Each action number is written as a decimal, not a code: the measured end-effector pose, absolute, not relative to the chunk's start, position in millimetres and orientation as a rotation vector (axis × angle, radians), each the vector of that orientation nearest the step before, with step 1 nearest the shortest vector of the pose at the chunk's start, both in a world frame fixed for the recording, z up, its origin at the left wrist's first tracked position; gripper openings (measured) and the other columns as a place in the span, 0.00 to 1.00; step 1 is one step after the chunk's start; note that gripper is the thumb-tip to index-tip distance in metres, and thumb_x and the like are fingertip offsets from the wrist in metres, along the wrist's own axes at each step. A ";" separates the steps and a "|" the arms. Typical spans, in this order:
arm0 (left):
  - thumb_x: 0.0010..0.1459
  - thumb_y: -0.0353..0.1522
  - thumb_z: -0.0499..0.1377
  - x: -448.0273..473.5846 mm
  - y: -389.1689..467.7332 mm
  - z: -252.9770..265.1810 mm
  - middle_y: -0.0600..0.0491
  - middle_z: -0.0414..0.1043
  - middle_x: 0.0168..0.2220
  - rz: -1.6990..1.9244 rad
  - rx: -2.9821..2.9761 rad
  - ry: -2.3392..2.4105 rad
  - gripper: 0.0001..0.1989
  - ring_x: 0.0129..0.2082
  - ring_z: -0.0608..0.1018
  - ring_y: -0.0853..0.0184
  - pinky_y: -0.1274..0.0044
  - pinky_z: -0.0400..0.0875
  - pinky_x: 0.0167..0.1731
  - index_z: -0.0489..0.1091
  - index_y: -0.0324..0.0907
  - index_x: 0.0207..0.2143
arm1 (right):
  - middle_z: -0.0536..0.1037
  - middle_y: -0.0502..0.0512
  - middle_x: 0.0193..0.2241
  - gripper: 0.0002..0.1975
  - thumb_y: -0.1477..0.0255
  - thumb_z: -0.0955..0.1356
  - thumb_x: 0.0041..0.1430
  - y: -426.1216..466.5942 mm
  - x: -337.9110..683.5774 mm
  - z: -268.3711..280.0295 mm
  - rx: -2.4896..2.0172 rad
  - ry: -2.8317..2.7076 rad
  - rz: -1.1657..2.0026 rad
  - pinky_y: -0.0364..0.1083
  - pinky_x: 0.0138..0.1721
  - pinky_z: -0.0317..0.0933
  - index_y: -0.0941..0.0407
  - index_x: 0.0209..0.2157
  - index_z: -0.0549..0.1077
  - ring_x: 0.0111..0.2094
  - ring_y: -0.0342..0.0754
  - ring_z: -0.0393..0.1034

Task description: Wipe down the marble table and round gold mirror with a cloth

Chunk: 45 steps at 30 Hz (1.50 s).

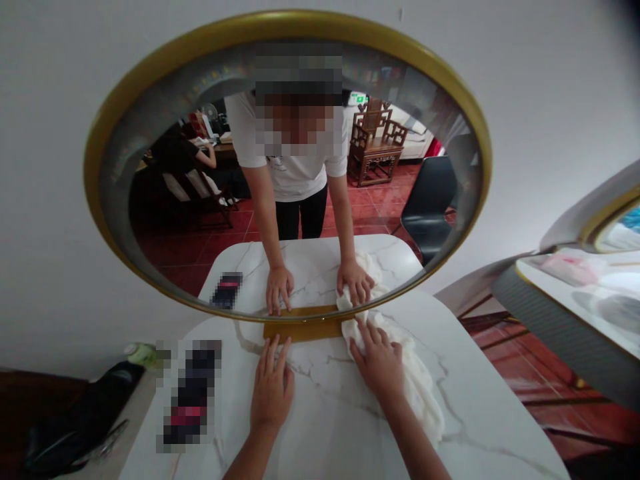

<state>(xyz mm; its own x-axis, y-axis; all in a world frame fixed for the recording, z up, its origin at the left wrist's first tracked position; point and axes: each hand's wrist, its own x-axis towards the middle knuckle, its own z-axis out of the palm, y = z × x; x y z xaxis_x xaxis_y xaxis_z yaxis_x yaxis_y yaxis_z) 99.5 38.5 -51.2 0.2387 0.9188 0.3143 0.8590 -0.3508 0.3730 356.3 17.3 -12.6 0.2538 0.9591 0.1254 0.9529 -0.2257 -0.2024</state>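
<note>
My left hand (273,383) lies on the white marbled table (330,413). Its fingers are stretched out, with the tips close to the gold mirror stand (303,329), and nothing is in it. My right hand (380,360) rests with spread fingers on a crumpled white cloth (423,387), which it presses against the tabletop. The cloth trails from the right end of the stand toward me, partly hidden under the hand and forearm. Above the stand is a large oval mirror (287,20) with a gold rim, reflecting both hands, the cloth and the person.
A dark, pixelated flat object (193,393) lies at the table's left edge. Beyond that edge are a black bag (85,427) and a greenish item (143,355). Another gold-trimmed table (575,313) stands at right. A seated person shows in the mirror.
</note>
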 end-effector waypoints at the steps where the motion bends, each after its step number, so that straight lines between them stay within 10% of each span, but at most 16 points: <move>1: 0.58 0.27 0.49 99.5 38.6 -51.3 0.52 0.48 0.66 0.738 2.374 1.715 0.30 0.66 0.49 0.55 0.56 0.55 0.61 0.52 0.49 0.63 | 0.62 0.58 0.60 0.26 0.60 0.58 0.65 16.2 352.8 -13.9 -2.271 -1.811 0.040 0.62 0.50 0.52 0.48 0.63 0.55 0.56 0.59 0.56; 16: 0.58 0.28 0.50 98.2 39.6 -52.8 0.51 0.49 0.65 0.743 2.381 1.704 0.30 0.66 0.50 0.55 0.58 0.54 0.61 0.53 0.48 0.63 | 0.58 0.58 0.62 0.30 0.60 0.61 0.63 28.0 254.0 -9.3 -1.879 -2.021 0.400 0.66 0.55 0.45 0.46 0.64 0.50 0.59 0.60 0.54; 45: 0.58 0.27 0.51 97.7 39.1 -50.5 0.49 0.49 0.65 0.680 2.414 1.743 0.30 0.66 0.50 0.55 0.59 0.54 0.61 0.53 0.47 0.63 | 0.61 0.57 0.61 0.29 0.59 0.60 0.64 22.9 260.9 -6.7 -2.017 -2.034 0.105 0.59 0.52 0.52 0.48 0.64 0.52 0.55 0.56 0.58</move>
